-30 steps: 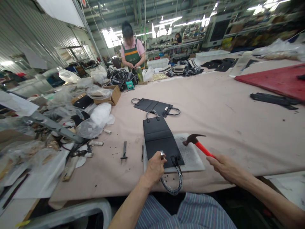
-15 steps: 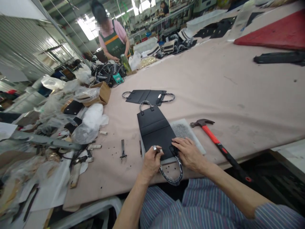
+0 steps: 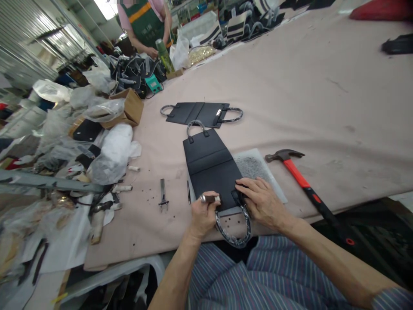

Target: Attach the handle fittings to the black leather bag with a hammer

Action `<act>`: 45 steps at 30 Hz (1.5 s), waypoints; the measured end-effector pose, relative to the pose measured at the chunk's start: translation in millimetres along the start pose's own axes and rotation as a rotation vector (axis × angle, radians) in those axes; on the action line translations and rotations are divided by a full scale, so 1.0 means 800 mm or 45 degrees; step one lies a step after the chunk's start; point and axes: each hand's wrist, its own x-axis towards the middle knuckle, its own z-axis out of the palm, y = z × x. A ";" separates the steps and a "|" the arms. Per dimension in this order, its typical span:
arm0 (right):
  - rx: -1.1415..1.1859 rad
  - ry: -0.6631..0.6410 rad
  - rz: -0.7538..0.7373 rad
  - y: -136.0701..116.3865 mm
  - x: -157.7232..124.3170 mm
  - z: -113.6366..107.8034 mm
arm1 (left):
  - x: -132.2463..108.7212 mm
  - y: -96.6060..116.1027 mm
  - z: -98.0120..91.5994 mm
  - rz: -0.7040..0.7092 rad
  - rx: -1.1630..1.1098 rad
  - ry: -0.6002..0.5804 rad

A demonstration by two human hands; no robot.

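Observation:
A flat black bag panel (image 3: 211, 161) lies in front of me, with a plastic-wrapped handle at each end. It rests partly on a pale slab (image 3: 263, 170). My left hand (image 3: 204, 217) is closed around a short metal rod-like tool (image 3: 209, 199), held over the panel's near left corner. My right hand (image 3: 263, 202) grips the panel's near right edge by the near handle's tab (image 3: 238, 197). The near handle (image 3: 232, 242) loops toward my lap. To the right lies a claw hammer (image 3: 301, 178) with a red and black grip.
A second black panel with handles (image 3: 196, 113) lies farther back. Left of the slab are a two-pronged metal tool (image 3: 163, 196) and a thin dark rod (image 3: 188, 192). Plastic bags (image 3: 111, 150) and a cardboard box (image 3: 132, 107) crowd the left. Across the table stands a person (image 3: 145, 26).
My view has tilted down, so the far person shows less. The tool in my left hand now leans over more sideways. My right hand keeps its place on the panel.

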 end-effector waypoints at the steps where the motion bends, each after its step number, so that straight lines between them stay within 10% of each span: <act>1: 0.000 -0.004 0.001 0.000 0.000 0.000 | -0.002 -0.001 0.002 0.076 -0.005 -0.048; 4: -0.001 -0.022 0.004 0.000 0.000 -0.002 | -0.007 -0.004 0.011 0.052 -0.074 0.024; 8: -0.001 -0.035 0.017 -0.002 0.001 -0.005 | -0.001 -0.007 0.008 -0.427 -0.349 0.424; 14: -0.002 -0.034 0.022 -0.002 0.001 -0.004 | -0.001 -0.010 -0.005 -0.306 -0.230 0.158; 45: -0.006 -0.047 0.031 -0.002 0.002 -0.004 | 0.016 0.006 0.019 0.058 0.126 0.049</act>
